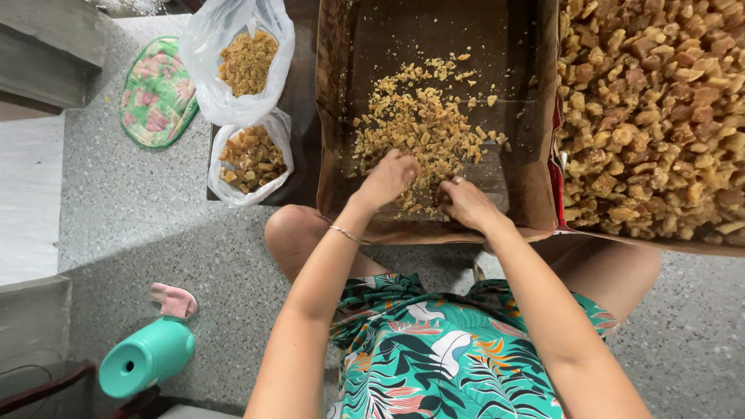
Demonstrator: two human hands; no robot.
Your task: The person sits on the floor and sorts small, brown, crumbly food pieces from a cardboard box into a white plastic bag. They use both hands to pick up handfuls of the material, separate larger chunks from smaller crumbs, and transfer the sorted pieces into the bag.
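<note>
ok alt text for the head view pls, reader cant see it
Seen from above, a seated person's left hand and right hand dig into a pile of small tan crumbly pieces in a cardboard box. A fuller box sits to the right, two plastic bags of similar pieces to the left.

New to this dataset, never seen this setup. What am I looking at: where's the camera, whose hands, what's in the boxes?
There is no machine here: one camera sits on a person's head and looks straight down at their lap and the floor. The left hand and right hand are both bare and reach into a shallow cardboard box resting on the knees, fingers down in a pile of small tan crumbly pieces. Whether either hand grips anything, I cannot tell. A second box on the right is full of bigger brown chunks. Two plastic bags of similar pieces stand on the left, and a teal bottle lies on the floor.
</note>
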